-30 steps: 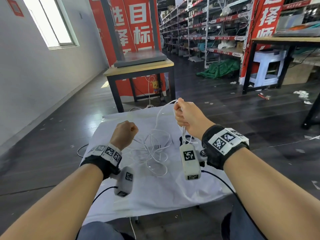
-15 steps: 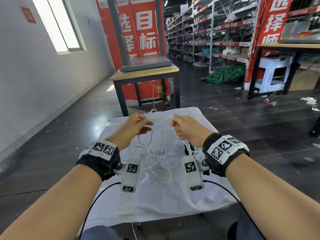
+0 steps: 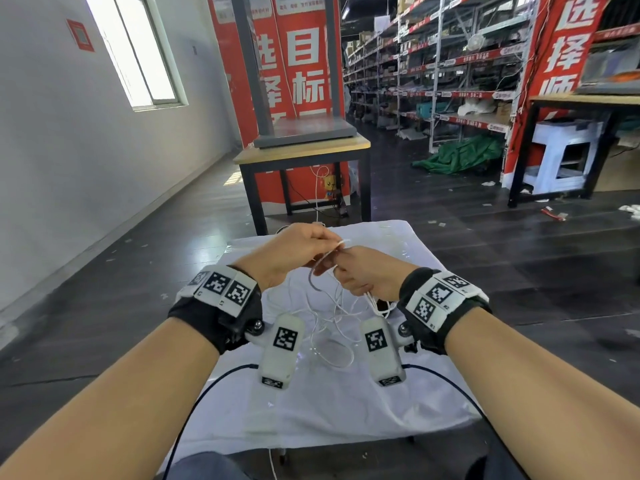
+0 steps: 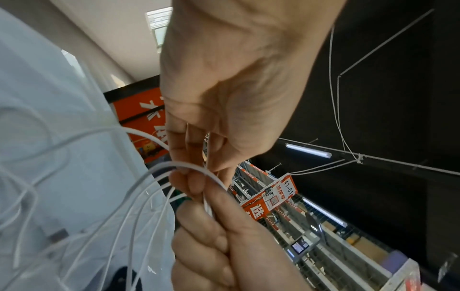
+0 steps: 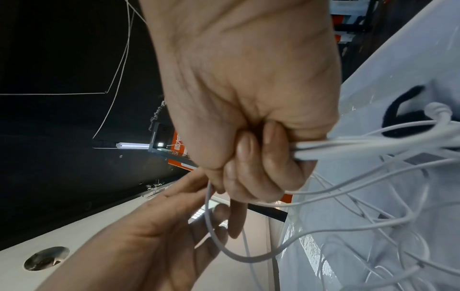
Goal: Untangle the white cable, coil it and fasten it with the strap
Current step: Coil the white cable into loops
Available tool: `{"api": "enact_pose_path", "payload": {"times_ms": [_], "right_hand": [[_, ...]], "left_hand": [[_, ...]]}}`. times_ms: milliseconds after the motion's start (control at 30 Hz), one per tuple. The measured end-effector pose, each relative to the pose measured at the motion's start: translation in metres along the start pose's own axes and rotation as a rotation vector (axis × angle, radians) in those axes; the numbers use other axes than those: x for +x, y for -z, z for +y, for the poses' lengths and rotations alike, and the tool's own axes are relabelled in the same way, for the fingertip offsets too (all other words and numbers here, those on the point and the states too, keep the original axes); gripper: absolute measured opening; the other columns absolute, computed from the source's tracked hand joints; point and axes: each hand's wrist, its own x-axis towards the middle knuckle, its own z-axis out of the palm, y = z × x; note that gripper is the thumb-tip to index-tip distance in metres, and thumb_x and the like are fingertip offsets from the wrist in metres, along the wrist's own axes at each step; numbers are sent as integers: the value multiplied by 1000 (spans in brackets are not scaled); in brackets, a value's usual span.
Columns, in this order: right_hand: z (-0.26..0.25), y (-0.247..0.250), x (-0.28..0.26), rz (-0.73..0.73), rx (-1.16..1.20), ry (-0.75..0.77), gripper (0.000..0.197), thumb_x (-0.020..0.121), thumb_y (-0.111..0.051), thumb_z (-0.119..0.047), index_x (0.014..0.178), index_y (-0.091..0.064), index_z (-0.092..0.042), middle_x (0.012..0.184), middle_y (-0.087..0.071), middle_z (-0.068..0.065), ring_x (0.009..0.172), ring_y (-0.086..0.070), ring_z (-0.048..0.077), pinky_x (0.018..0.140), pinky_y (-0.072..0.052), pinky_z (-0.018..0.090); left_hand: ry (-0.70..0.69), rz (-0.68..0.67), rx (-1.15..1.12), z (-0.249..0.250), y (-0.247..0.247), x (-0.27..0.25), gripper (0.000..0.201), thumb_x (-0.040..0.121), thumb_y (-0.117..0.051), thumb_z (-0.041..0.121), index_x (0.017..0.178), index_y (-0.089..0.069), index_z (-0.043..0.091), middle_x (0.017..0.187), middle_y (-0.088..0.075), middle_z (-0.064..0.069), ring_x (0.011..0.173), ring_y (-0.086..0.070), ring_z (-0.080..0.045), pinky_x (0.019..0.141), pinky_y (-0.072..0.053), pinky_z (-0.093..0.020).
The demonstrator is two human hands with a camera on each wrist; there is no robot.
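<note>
hands: our left hand (image 3: 294, 252) and right hand (image 3: 367, 277) meet up over the far half of the table, touching at the fingertips, abt 12 o'clock from our lap

left hand grip: thumb + forefinger pinch one strand of the white cable (image 3: 330, 327); other fingers loosely bent. Wrist cam shows the strand running between the fingertips (image 4: 189, 157)

right hand grip: fist curled tight round a bunch of strands, fingers (image 5: 251, 163) wrapped fully over them, several runs sticking out the side of the fist at 3 o'clock in that cam

cable: most of it hangs from both hands in loose tangled loops, down to the white cloth (image 3: 346, 410), pile sits btw the two wrist cams. One loop droops under the hands at 6 o'clock. A connector end (image 5: 438, 110) shows near the fist, type too blurry to call

strap: dark band (image 5: 403, 110) lying on the cloth at 3 o'clock of the right hand, partly behind the strands; prob the strap, can't tell for sure

table: small one covered w/ the cloth, right in front of us

background: wooden-top table (image 3: 304, 150) at 12 o'clock, red banners (image 3: 298, 64) behind it, warehouse shelving (image 3: 433, 81) at 1 o'clock
</note>
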Motion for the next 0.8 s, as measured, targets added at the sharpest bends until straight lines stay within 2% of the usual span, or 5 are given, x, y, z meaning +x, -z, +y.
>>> {"api": "enact_pose_path", "payload": {"times_ms": [167, 400, 533, 700, 800], "right_hand": [[5, 3, -3, -10, 25, -6, 33, 101, -36, -28, 85, -59, -10, 42, -28, -10, 35, -20, 3, 37, -13, 17], [3, 11, -3, -48, 258, -45, 39, 92, -23, -24, 75, -53, -6, 43, -24, -5, 30, -17, 5, 31, -11, 15], [1, 10, -6, 34, 148, -26, 63, 95, -28, -61, 66, -51, -11, 41, -24, -7, 32, -17, 5, 35, -10, 17], [3, 7, -4, 120, 94, 55, 41, 102, -31, -32, 75, -52, -9, 41, -25, -10, 32, -18, 4, 35, -12, 17], [3, 7, -3, 164, 118, 50, 32, 95, -30, -20, 71, -49, -8, 42, -26, -7, 32, -19, 6, 33, -15, 17]], "left_hand": [[-80, -160, 331, 2, 7, -5, 41, 92, -46, 0, 117, -68, 25, 95, -67, 15, 80, -59, 4, 73, -43, -11], [-193, -197, 513, -7, 8, 4, 34, 93, -60, 25, 127, -61, 24, 128, -60, 10, 116, -53, -7, 100, -36, -21], [-240, -192, 451, -16, 6, 9, 29, 96, -56, 22, 124, -63, 23, 114, -66, 8, 101, -59, -4, 88, -42, -12], [-241, -149, 204, -23, 4, 8, 23, 97, -53, 24, 91, -69, 9, 75, -61, 3, 68, -53, -2, 69, -43, -12], [-224, -130, 220, -27, 1, 8, 27, 98, -49, 28, 87, -66, 11, 71, -63, 9, 64, -55, 2, 68, -43, -10]]}}
